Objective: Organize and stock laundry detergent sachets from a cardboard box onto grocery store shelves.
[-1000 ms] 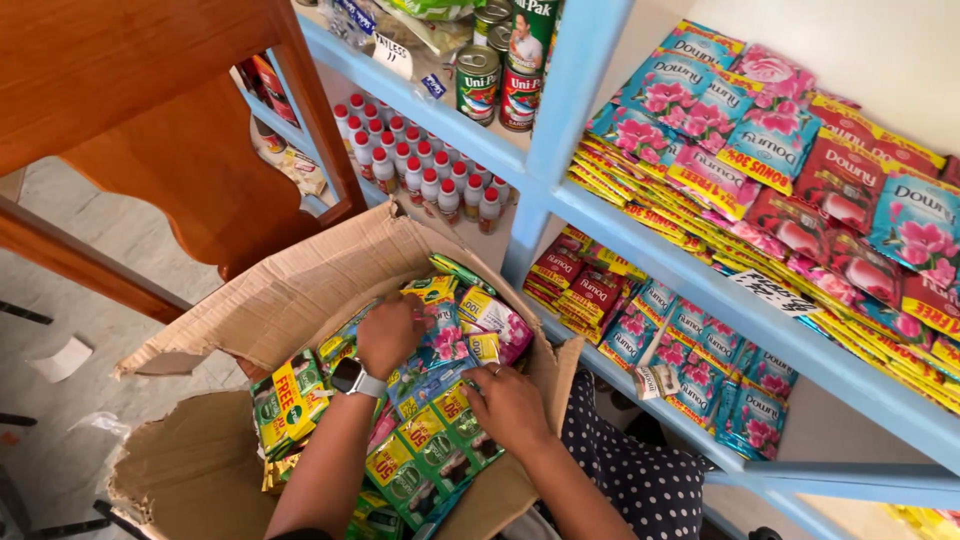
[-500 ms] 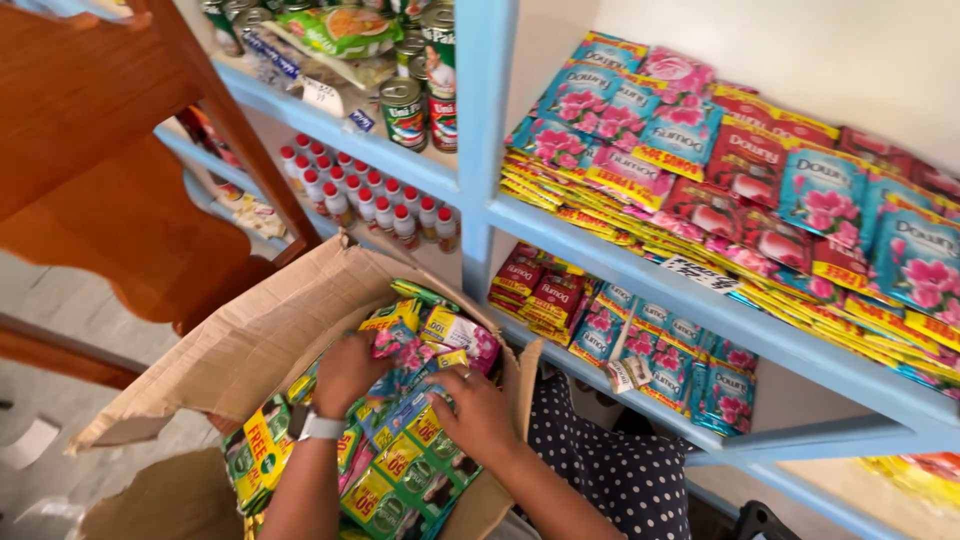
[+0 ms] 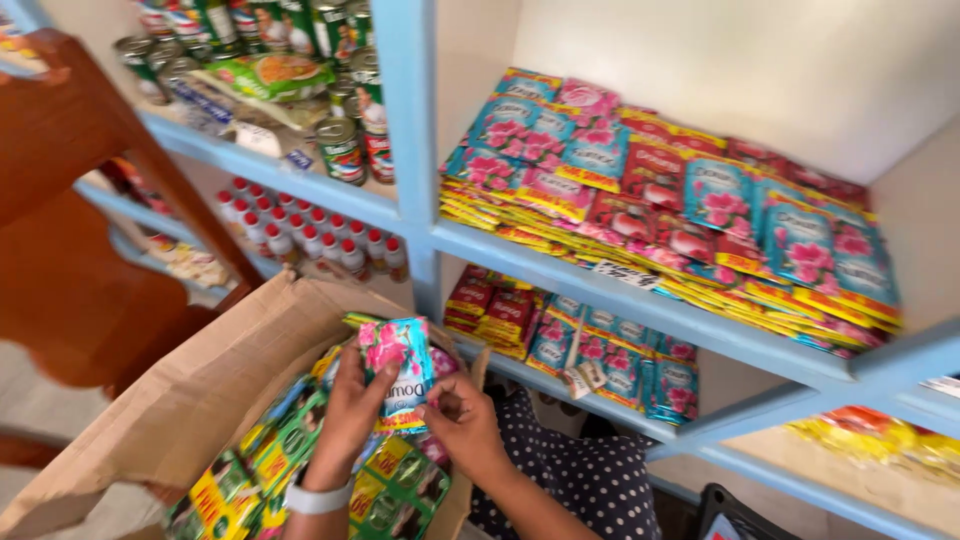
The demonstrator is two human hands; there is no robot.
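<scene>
Above box, hands on sachets

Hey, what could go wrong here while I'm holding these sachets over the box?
The left hand and right hand pinch a bundle of blue-and-pink floral sachets by its lower part, so loose ones might slip out and drop among the green and yellow packets in the brown cardboard box. The matching sachet piles on the light-blue shelf overhang its front edge, so adding more could push some off.
</scene>
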